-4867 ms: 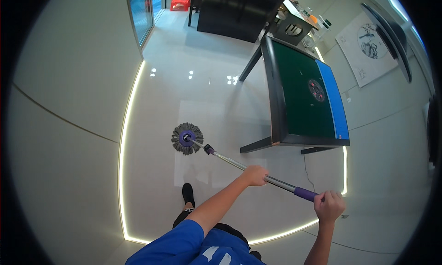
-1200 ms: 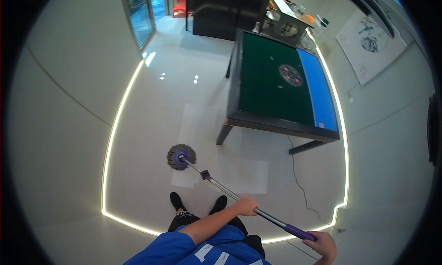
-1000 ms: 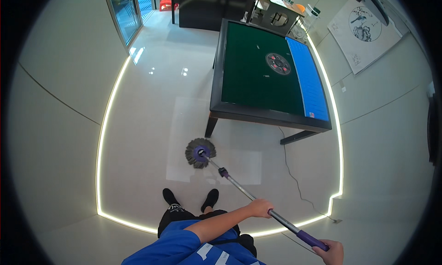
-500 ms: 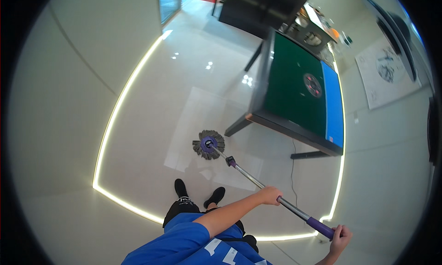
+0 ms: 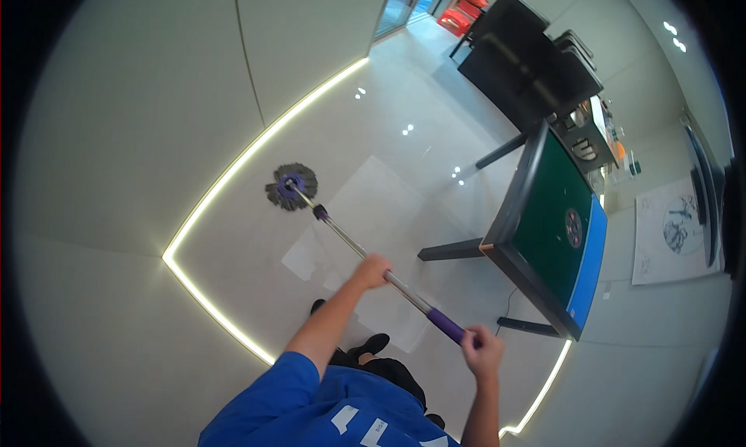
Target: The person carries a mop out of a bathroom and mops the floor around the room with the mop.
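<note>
A mop (image 5: 349,240) with a silver pole slants across the view from upper left to lower right. Its round head of grey strands (image 5: 301,184) with a purple centre lies on the pale glossy floor, close to the left wall. Midway along the pole, my left hand (image 5: 373,270) is closed around the metal. My right hand (image 5: 482,349) grips the purple sleeve at the top end of the pole. Below the pole, my black shoes (image 5: 368,346) stand on the floor, one partly hidden behind my left forearm.
A table with a green top (image 5: 540,194) and blue edge strip stands to the right, its dark leg (image 5: 451,249) reaching toward the pole. Beyond it are a black piece of furniture (image 5: 509,78) and a cluttered counter (image 5: 592,140). A glowing light strip (image 5: 225,184) follows the wall base.
The mop head has moved left and farther away, toward the left wall. Both hands have shifted left and up with the pole. My view has turned, so the table appears farther right.
</note>
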`<state>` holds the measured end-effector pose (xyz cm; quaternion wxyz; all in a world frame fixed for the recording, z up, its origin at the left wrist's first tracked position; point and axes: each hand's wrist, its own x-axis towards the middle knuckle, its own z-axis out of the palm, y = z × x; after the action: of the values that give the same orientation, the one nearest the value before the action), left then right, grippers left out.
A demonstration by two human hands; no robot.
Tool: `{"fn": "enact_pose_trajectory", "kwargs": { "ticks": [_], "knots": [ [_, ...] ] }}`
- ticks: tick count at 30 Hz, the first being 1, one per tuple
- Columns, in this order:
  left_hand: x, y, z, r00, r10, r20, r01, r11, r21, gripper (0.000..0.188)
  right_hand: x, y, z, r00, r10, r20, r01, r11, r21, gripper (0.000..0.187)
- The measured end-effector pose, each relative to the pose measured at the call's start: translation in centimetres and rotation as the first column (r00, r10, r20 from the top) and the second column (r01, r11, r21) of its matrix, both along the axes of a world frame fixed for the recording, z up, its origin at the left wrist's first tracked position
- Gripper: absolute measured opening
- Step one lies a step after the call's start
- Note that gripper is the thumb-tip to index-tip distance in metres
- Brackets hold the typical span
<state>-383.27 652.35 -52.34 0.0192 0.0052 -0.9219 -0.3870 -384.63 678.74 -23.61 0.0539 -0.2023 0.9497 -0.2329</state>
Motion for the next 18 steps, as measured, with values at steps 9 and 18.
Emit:
{"fn": "enact_pose_trajectory", "kwargs": {
  "ticks": [9, 18],
  "knots": [
    [7.4, -8.7, -5.1, 0.867, 0.495, 0.060, -0.487, 0.866, -0.113, 0.012, 3.0, -9.3, -7.7, 0.946, 0.324, 0.019, -0.324, 0.946, -0.002, 0.017],
    [6.9, 9.7, -3.6, 0.867, 0.451, 0.213, -0.424, 0.891, -0.161, 0.020, 0.8, 10.7, -7.6, 0.943, 0.245, 0.227, -0.233, 0.969, -0.080, 0.018]
  ]
}}
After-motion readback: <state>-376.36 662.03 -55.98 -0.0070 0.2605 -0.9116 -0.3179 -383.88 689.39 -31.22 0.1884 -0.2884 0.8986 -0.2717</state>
